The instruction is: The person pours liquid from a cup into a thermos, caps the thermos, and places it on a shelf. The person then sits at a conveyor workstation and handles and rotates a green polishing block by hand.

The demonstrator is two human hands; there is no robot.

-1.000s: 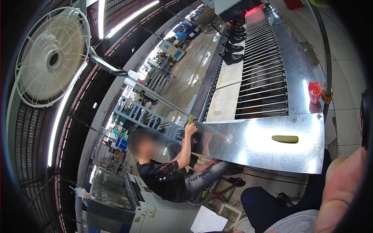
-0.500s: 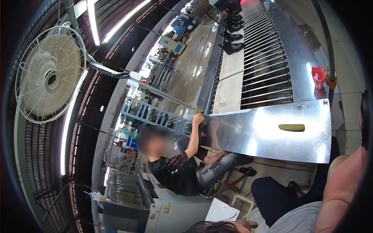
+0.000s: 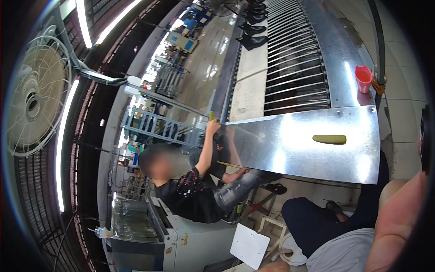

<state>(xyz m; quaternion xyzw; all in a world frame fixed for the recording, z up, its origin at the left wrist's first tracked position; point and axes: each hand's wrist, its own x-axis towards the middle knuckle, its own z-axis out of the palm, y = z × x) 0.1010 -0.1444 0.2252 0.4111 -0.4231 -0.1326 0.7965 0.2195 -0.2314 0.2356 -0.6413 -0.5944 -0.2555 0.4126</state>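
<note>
Neither my left hand nor my right hand can be made out. A bare arm (image 3: pixel 398 226) fills the lower right edge, close to the camera, with no fingers showing. Nearest to it, a flat olive-green piece (image 3: pixel 329 139) lies on the shiny metal table (image 3: pixel 267 149). Across the table's far left end sits a co-worker (image 3: pixel 192 199) in a black shirt. One hand of that person grips a green item (image 3: pixel 211 116) upright at the table's corner; the other rests near the lap, by a thin yellowish stick (image 3: pixel 229 164).
Behind the table runs a roller conveyor (image 3: pixel 297 77), with black boots (image 3: pixel 252 42) along its left side. A red cup (image 3: pixel 363 79) stands on the metal side ledge by a dark pole (image 3: pixel 379 50). Navy-clad legs (image 3: pixel 308 231), a white stool (image 3: pixel 249 246) and a fan (image 3: pixel 34 99) also show.
The view has shifted, so the table and conveyor appear higher. The thin stick near the co-worker's lap has come into view. A small skin-coloured patch now shows at the bottom edge.
</note>
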